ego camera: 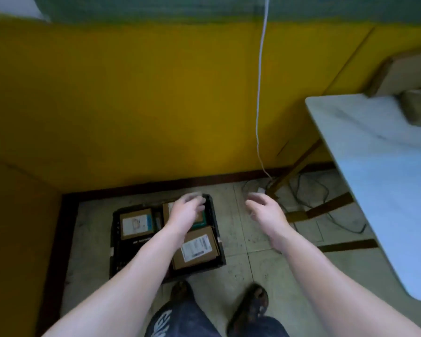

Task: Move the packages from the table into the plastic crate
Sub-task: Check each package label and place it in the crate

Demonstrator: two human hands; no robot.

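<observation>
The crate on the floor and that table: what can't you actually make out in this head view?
- Crate: the left hand and forearm cover its middle, so the package count is unclear.
- Package labels: too small and blurred to read.
- Table: cut off by the right edge; the brown boxes at its far end are smeared.
- Both hands: motion blur hides the fingers; the right hand appears empty.
</observation>
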